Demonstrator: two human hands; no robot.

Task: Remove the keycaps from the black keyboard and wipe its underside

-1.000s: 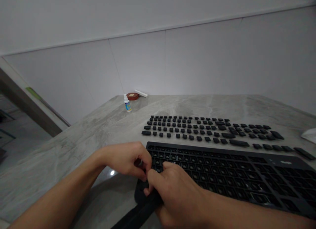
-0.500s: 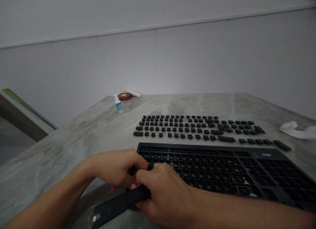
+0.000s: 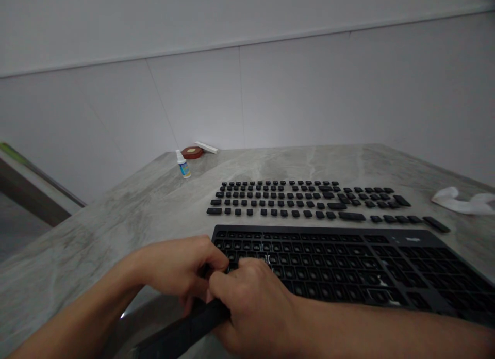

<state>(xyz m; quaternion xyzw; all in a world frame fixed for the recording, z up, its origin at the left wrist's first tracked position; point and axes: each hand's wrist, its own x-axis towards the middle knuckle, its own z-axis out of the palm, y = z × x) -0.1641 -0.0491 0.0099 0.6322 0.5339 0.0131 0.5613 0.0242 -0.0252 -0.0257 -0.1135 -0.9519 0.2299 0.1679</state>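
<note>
A black keyboard (image 3: 386, 240) with its keycaps off lies along the front of the table, its empty key sockets showing. My right hand (image 3: 257, 307) is closed around a long, dark, flat-handled tool (image 3: 183, 328), which sticks out toward the lower left; its working end is hidden by my fingers. Close beside it, over the keyboard's left end, my left hand (image 3: 180, 266) has its fingers curled inward and meeting the right hand's fingertips. What the left fingers pinch, if anything, is out of sight. Behind the keyboard, loose black keycaps (image 3: 284, 196) lie in rows.
On the grey marbled table (image 3: 116, 219), a small spray bottle (image 3: 183, 164) stands at the back left, near a red-brown case (image 3: 192, 152) and a white bar (image 3: 207, 147). A crumpled white item (image 3: 462, 201) lies at the right. A wall rises behind.
The tool's outer end has swung lower and nearer to me, and its metal tip no longer shows clearly. Both hands keep nearly the same place and grip. The view has shifted slightly.
</note>
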